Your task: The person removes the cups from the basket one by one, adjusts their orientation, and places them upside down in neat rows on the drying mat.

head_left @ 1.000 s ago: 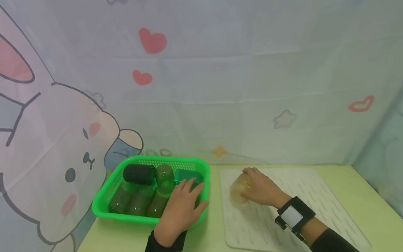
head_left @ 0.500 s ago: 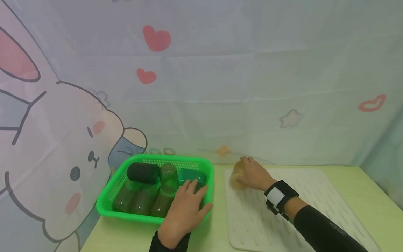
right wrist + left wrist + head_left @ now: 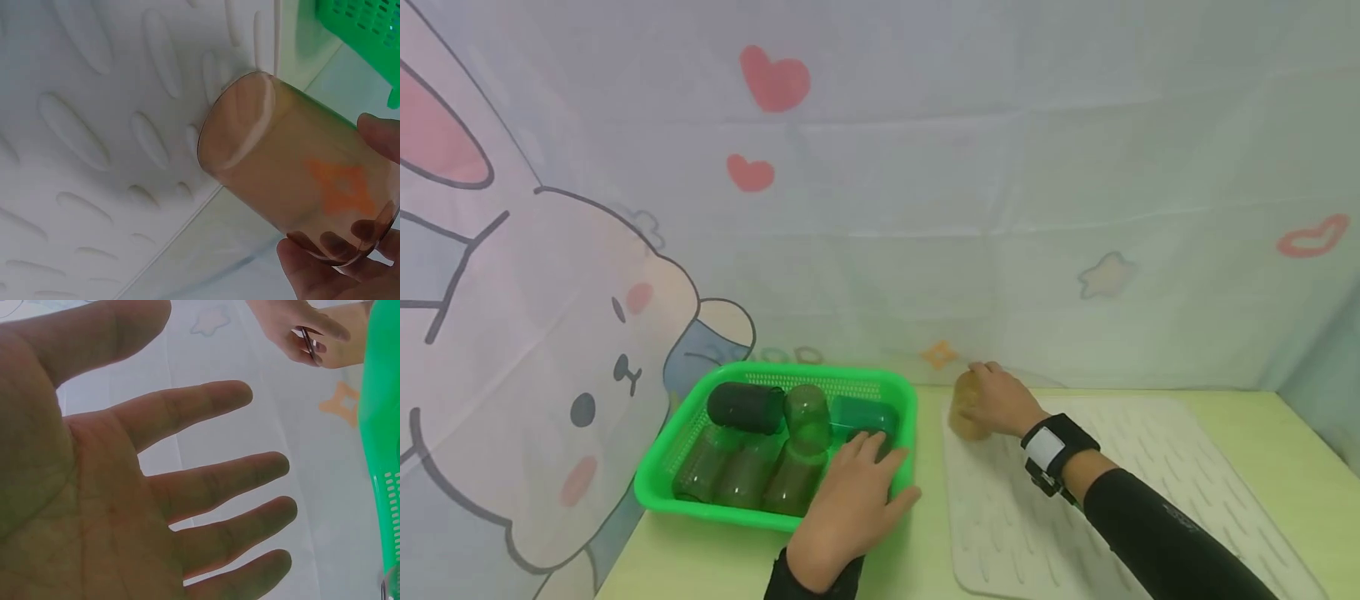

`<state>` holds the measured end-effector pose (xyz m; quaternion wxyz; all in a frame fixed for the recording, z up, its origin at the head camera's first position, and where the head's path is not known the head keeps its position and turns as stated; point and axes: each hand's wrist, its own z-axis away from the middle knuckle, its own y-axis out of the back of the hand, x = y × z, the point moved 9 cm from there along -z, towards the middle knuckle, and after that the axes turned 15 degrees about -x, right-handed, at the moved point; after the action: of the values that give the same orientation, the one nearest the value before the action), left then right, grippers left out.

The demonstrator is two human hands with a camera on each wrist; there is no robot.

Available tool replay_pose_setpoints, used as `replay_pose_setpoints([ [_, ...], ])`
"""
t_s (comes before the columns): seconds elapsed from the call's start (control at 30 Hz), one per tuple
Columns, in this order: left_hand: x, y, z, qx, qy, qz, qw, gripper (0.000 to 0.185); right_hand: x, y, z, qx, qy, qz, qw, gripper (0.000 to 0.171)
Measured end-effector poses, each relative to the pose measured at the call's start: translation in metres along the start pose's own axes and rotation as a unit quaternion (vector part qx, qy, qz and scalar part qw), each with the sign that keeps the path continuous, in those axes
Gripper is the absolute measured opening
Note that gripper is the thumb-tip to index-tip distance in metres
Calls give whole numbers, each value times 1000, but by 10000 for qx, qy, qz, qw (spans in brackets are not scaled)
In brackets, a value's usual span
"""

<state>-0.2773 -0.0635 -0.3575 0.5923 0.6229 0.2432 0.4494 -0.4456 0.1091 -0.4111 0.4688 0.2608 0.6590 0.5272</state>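
My right hand (image 3: pixel 1006 404) grips a clear amber tumbler (image 3: pixel 962 415) at the far left corner of a white ridged mat (image 3: pixel 1045 517). In the right wrist view the thumb and fingers (image 3: pixel 306 269) hold one end of the tumbler (image 3: pixel 294 156); its other end faces the mat, and I cannot tell if it touches. My left hand (image 3: pixel 850 508) is over the right front part of a green plastic basket (image 3: pixel 722 515), its fingers spread and holding nothing. Inside the basket lie several tinted tumblers, among them a dark one (image 3: pixel 745 407) and a teal one (image 3: pixel 863 414).
A pale yellow-green table (image 3: pixel 677 558) carries the basket at left and the mat at right. Behind it hangs a cloth backdrop (image 3: pixel 880 275) printed with a rabbit, hearts and stars, close to the table's back edge.
My right hand has carried the amber tumbler back toward the mat's far left corner. The left hand stays spread over the basket. The head view has shifted slightly.
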Motion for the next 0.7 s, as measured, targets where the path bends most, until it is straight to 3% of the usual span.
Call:
replay_pose_setpoints([
  [0.43,9,2,-3,57,-57,-101,9999,43,8,-3,-5,-69,-128,-55,9999,79],
  [0.7,1,-1,2,-46,32,41,10000,42,-2,6,8,31,-121,99,9999,81],
])
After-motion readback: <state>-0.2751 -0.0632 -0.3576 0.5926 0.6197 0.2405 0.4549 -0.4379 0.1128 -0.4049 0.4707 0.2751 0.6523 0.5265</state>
